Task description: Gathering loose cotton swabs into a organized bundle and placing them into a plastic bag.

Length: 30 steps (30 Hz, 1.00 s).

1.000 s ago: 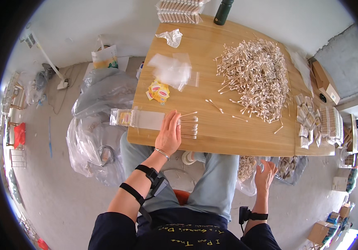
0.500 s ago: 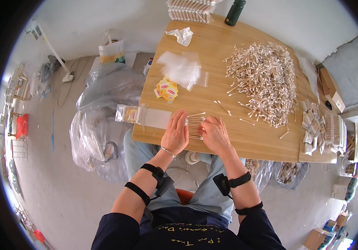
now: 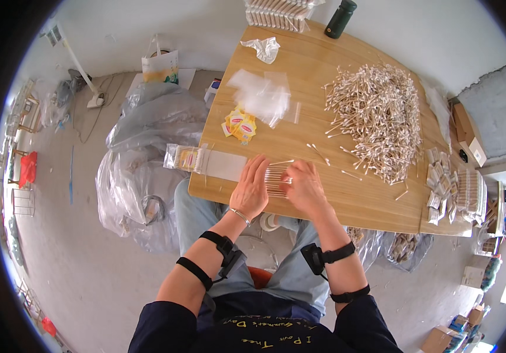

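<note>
My left hand (image 3: 250, 189) lies on the table with its fingers stretched out and close together, resting over the left ends of a row of cotton swabs (image 3: 276, 175). My right hand (image 3: 305, 189) has its fingers bent in at the right ends of that row, pinching at the swabs; its fingertips are partly hidden. Left of my left hand is a flat whitish strip (image 3: 225, 165), partly under the hand. Beyond it, a clear packet of swabs (image 3: 186, 157) with a yellow label sticks out over the table's left edge.
A large heap of loose swabs (image 3: 376, 120) covers the table's right side, with a few stray swabs (image 3: 319, 154) nearer me. Yellow labels (image 3: 240, 125) and clear bags (image 3: 259, 97) lie at the left. Filled packs (image 3: 469, 188) stand at the right edge; a dark green bottle (image 3: 340, 20) stands at the back.
My right hand's fingers have shifted and lifted slightly at the swabs' right ends. My left hand stays nearly in place. The whole view has tilted a little.
</note>
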### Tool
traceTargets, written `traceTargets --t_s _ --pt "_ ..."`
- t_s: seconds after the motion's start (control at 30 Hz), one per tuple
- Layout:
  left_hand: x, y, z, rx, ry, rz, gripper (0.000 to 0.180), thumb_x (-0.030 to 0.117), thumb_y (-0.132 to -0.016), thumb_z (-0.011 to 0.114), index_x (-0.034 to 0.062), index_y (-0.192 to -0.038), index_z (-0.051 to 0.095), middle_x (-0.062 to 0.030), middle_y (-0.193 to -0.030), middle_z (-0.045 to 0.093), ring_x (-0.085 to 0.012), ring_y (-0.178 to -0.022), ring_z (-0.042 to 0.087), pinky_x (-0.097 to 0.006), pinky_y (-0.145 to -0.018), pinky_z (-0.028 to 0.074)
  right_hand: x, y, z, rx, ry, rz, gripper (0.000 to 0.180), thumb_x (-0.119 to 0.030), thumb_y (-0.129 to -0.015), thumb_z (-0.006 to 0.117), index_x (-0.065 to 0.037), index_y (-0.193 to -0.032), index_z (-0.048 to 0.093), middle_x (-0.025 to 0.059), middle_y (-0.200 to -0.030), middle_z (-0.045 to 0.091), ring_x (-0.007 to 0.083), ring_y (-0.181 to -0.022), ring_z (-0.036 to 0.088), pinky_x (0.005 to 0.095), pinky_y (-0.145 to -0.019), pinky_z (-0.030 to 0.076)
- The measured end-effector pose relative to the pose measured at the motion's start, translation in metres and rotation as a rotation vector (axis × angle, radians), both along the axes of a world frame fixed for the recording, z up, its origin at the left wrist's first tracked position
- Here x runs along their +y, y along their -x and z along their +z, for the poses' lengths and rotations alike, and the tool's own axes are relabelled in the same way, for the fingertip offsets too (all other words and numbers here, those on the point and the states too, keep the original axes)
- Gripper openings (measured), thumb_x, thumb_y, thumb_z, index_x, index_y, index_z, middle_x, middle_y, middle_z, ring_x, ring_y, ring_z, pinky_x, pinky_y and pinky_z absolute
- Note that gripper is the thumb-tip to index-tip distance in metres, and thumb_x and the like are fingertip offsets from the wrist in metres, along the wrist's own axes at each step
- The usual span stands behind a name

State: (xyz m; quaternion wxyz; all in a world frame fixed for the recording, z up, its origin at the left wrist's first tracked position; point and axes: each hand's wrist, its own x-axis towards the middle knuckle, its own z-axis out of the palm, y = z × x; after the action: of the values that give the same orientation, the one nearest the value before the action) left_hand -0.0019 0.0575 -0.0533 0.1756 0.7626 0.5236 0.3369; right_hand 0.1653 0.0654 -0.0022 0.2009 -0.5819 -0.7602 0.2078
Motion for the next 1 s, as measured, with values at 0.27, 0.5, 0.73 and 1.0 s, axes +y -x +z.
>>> traceTargets --t_s 0.27,0.5,0.73,1.0 --pt "-0.004 -0.001 0.005 -0.038 0.061 0.038 0.048 -0.004 -0.086 0.046 0.0020 -0.133 0.041 -0.0166 -0.137 0.045 -0.0365 -0.128 0.042 -0.041 -0.107 0.038 -0.014 -0.042 -0.012 0.142 0.129 -0.254 0.009 -0.008 -0.077 0.068 -0.006 -0.085 0.068 0.0117 -0.094 0.062 0.0325 -0.099 0.055 0.0409 -0.088 0.045" --pt "0.004 0.003 -0.006 -0.401 0.045 0.136 0.053 -0.011 -0.087 0.037 0.0036 -0.139 0.035 -0.0195 -0.135 0.043 -0.0346 -0.121 0.049 -0.039 -0.102 0.043 -0.005 -0.009 -0.006 -0.022 0.034 -0.026 0.006 -0.008 -0.078 0.065 -0.008 -0.083 0.069 0.0090 -0.093 0.062 0.0286 -0.099 0.055 0.0404 -0.087 0.046" --pt "0.003 0.005 -0.004 -0.379 0.064 0.138 0.058 -0.016 -0.084 0.037 0.0037 -0.138 0.035 -0.0181 -0.134 0.044 -0.0329 -0.118 0.051 -0.038 -0.101 0.045 0.010 0.002 -0.002 -0.294 -0.013 0.116 0.011 -0.005 -0.076 0.061 -0.006 -0.082 0.069 0.0084 -0.095 0.062 0.0264 -0.102 0.056 0.0384 -0.087 0.047" --pt "0.004 0.005 -0.005 -0.354 0.024 0.125 0.054 -0.012 -0.085 0.039 0.0039 -0.136 0.036 -0.0182 -0.135 0.044 -0.0349 -0.117 0.052 -0.040 -0.097 0.047 0.001 -0.010 -0.002 -0.175 -0.152 0.050 0.012 -0.008 -0.084 0.054 -0.006 -0.094 0.062 0.0108 -0.093 0.060 0.0309 -0.097 0.056 0.0401 -0.082 0.047"
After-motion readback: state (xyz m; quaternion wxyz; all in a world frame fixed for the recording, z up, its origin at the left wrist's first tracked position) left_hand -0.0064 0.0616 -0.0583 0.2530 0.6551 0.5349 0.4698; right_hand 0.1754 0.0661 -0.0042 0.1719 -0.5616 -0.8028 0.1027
